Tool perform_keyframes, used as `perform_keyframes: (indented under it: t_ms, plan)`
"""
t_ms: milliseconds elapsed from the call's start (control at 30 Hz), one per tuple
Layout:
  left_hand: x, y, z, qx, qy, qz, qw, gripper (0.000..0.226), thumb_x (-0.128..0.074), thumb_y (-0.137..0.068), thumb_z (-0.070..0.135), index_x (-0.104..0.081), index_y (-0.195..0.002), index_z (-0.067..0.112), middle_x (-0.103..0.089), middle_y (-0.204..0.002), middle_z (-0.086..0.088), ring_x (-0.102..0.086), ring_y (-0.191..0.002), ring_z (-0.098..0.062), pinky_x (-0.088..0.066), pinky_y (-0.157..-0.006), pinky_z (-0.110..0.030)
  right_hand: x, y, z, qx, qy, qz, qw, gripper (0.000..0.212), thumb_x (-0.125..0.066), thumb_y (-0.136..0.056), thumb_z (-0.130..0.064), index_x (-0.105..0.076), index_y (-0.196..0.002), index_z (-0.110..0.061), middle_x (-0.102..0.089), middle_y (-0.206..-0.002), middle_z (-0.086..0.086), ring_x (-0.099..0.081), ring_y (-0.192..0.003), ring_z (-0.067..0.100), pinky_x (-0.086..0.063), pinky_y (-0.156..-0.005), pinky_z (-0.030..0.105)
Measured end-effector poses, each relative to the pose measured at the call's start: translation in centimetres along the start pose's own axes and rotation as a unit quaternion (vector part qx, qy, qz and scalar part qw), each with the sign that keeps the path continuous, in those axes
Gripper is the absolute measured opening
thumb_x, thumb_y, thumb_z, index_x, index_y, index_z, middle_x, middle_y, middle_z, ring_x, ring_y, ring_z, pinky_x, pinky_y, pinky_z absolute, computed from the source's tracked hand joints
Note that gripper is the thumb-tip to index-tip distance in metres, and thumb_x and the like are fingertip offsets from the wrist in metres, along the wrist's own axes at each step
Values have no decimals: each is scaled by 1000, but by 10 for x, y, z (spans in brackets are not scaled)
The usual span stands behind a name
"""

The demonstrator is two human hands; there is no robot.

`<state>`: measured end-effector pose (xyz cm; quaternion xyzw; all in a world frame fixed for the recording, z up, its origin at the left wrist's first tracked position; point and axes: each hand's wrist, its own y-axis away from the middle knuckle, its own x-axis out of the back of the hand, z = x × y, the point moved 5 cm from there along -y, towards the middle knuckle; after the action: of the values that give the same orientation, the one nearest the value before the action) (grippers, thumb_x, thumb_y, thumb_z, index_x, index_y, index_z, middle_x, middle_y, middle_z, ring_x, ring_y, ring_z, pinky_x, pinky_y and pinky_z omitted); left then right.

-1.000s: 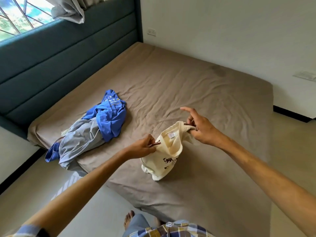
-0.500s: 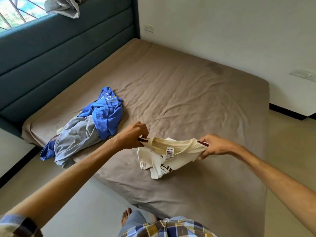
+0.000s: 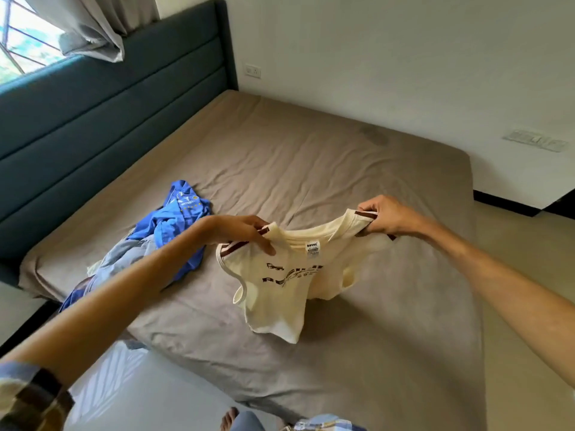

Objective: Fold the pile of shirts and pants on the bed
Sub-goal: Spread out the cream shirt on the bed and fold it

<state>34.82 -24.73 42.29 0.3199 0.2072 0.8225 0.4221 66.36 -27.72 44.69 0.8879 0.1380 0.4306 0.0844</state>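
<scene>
The bed [image 3: 311,169], with a brown sheet, filled most of the view, and its dark green headboard [image 3: 102,119] stood at about ten o'clock under a window [image 3: 21,42] and a grey curtain [image 3: 90,26]. A white wall [image 3: 389,57] ran behind the bed from twelve to three o'clock.

At about nine o'clock from the middle, near the left edge of the bed, lay a pile of clothes [image 3: 149,253]: a blue shirt [image 3: 180,219] on top of grey pants [image 3: 124,259], not folded.

In the middle, toward five o'clock from the pile, a cream shirt [image 3: 280,293] with dark letters was held up above the sheet, its neck side up and a small label visible inside the collar. The lower part hung down and seemed to touch the sheet.

The left hand [image 3: 239,231] pinched the left shoulder of the cream shirt, its fingers clamped on the cloth beside a brown stripe. The right hand [image 3: 385,216] gripped the other shoulder, its fingers curled tight around the cloth.
</scene>
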Motion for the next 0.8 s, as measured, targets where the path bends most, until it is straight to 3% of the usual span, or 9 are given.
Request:
perform_keyframes:
  t_ms: [100,167,200,300,467,567,633,733,800]
  plan:
    - [21,1,9,-31,-5,11,999,19,-79,-91,12,-74,-107,20,-81,-94,6,-78,-91,-12,-63,-78,-25,14,-2,7,2,-36,-118,992,21,-82,-80,-2,-75,-98,-11,-65,-71,-4,-56,-57,6,-38,-42,20]
    - [38,-10,8,-85,-53,74,992,13,-82,-90,22,-76,-102,22,-80,-93,7,-75,-88,-8,-61,-84,-31,18,-5,21,1,-37,-139,990,22,-83,-79,-2,-71,-93,-12,-65,-73,-6,-58,-63,7,-42,-48,22]
    - [45,-15,7,-104,-92,115,984,11,-84,-88,29,-74,-92,25,-77,-86,9,-70,-80,-6,-57,-79,-30,17,-8,30,-3,-26,-141,990,24,-85,-78,-3,-66,-89,-14,-63,-73,-7,-58,-65,8,-44,-51,24]
    - [50,-28,3,-114,-227,204,945,40,-89,-80,42,-52,-73,28,-55,-68,11,-49,-65,-10,-38,-58,-22,-2,-8,56,-49,0,-149,988,32,-89,-76,-9,-63,-92,-19,-64,-77,-3,-60,-68,14,-49,-54,28]
    - [31,-25,-1,-97,-340,100,930,50,-92,-70,53,-51,-71,25,-55,-66,8,-47,-61,-8,-37,-55,-21,-27,15,54,-59,-1,-199,978,25,-87,-74,-11,-69,-90,-14,-72,-73,0,-67,-62,14,-50,-56,31]
    - [38,-8,7,-49,-252,-14,966,37,-96,-69,42,-71,-95,32,-75,-86,13,-67,-77,-3,-54,-74,-23,-9,22,41,-40,-39,-191,980,30,-90,-74,-14,-60,-76,-17,-61,-67,-6,-58,-63,10,-43,-55,31]
    - [53,-5,15,-40,-179,-53,982,40,-94,-74,22,-73,-108,27,-79,-97,11,-73,-89,-4,-58,-81,-23,9,18,36,-35,-72,-165,983,39,-90,-77,-13,-53,-66,-19,-54,-64,-5,-53,-61,11,-40,-54,29]
    - [89,-30,26,-57,-203,2,978,36,-76,-81,-3,-73,-106,22,-78,-101,-4,-72,-93,-16,-59,-87,-36,31,-12,41,-27,-71,-100,992,45,-89,-78,-10,-47,-62,-17,-48,-59,-2,-49,-56,13,-40,-51,28]
    - [114,-63,27,-54,-335,105,935,30,-70,-80,1,-66,-82,31,-72,-87,-3,-63,-84,-21,-52,-78,-40,35,-37,52,-38,-52,-47,997,44,-89,-76,-9,-48,-62,-17,-49,-57,-4,-50,-55,15,-43,-51,31]
